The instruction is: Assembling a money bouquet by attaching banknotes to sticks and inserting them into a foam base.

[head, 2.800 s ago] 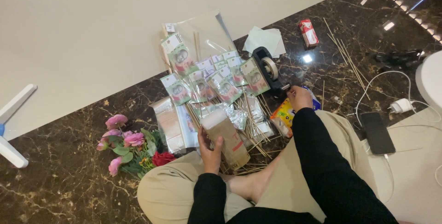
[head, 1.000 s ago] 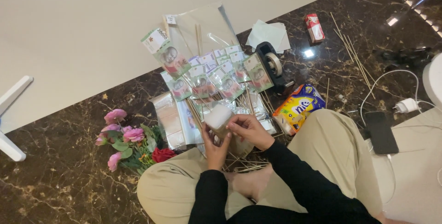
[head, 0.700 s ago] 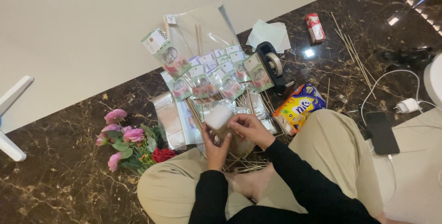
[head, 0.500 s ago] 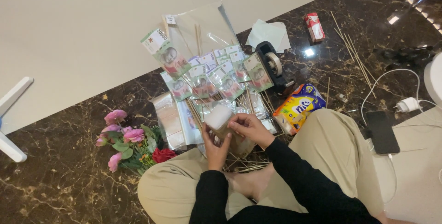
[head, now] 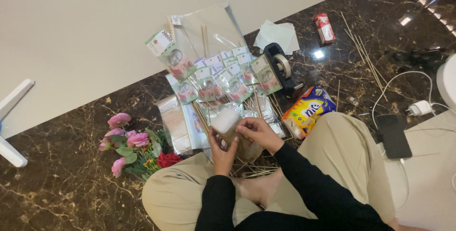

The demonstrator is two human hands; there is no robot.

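Note:
I sit cross-legged on a dark marble floor. My left hand and my right hand both grip a small clear plastic sleeve with something brownish inside, held just above my lap. Right in front of it lies a fan of banknotes in clear sleeves on wooden sticks. More bare wooden sticks lie under my hands by my foot.
A black tape dispenser stands right of the notes, a yellow snack bag by my right knee. Pink and red artificial flowers lie left. A phone with charger cable, loose skewers, a small red box and clear sheets are around.
My right hand came back from the snack bag area to the sleeve and now holds it together with the left. In the last second the hands have hardly moved.

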